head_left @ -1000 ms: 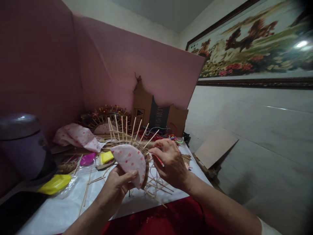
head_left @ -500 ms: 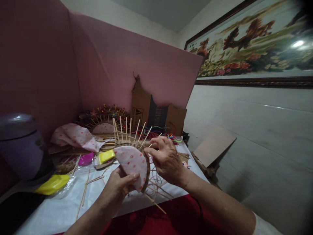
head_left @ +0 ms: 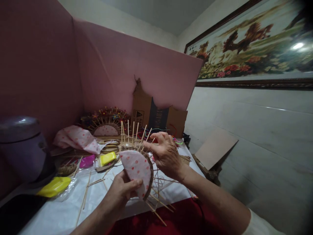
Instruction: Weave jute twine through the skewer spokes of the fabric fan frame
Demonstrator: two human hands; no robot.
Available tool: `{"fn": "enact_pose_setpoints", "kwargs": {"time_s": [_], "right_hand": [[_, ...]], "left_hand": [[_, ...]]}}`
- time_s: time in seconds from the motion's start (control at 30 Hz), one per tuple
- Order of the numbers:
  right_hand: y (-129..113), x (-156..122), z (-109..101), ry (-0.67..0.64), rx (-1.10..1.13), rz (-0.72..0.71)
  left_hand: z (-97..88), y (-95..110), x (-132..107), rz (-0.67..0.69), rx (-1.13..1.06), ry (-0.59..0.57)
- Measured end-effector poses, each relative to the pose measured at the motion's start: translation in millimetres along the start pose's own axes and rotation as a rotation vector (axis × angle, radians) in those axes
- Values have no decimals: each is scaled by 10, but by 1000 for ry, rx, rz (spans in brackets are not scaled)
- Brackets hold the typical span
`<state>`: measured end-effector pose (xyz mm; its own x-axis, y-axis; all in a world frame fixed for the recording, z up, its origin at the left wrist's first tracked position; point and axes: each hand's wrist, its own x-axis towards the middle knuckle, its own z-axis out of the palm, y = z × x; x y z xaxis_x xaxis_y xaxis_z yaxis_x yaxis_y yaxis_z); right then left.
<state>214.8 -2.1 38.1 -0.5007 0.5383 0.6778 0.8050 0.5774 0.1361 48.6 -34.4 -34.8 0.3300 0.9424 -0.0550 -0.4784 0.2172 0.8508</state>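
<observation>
Two hands on half-round woven piece with dotted pink cloth face (head_left: 135, 166), above white table (head_left: 61, 212). Our left hand (head_left: 123, 192) grips lower edge; our right hand (head_left: 166, 153), now higher, pinches among wooden spokes (head_left: 128, 132). We judge weaving advancing.

The fabric-covered woven half-disc (head_left: 137, 166) has turned clockwise and shifted right with the left hand (head_left: 124, 191). The right hand (head_left: 166, 155) has climbed from its side to the bamboo spokes (head_left: 133, 132).

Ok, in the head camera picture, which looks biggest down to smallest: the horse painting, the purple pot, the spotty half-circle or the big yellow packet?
1. horse painting
2. purple pot
3. spotty half-circle, unsure: the left hand holds it nearer the camera
4. big yellow packet
</observation>
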Motion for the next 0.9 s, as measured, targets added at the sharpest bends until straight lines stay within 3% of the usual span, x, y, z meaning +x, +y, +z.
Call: {"fn": "enact_pose_setpoints", "kwargs": {"time_s": [0.23,0.4,0.57,0.77,0.9], "right_hand": [[14,68,40,36,46,-89],[49,139,51,31,17,-52],[25,171,61,85,49,-132],[26,234,84,51,29,-88],[0,254,113,80,55,-149]], "left_hand": [[-1,-69,28,3,-23,31],[-16,-98,32,-18,0,28],[-19,-86,21,-22,-13,-6],[-49,-101,32,-18,-16,-45],[-60,-113,37,-6,-24,-84]]}}
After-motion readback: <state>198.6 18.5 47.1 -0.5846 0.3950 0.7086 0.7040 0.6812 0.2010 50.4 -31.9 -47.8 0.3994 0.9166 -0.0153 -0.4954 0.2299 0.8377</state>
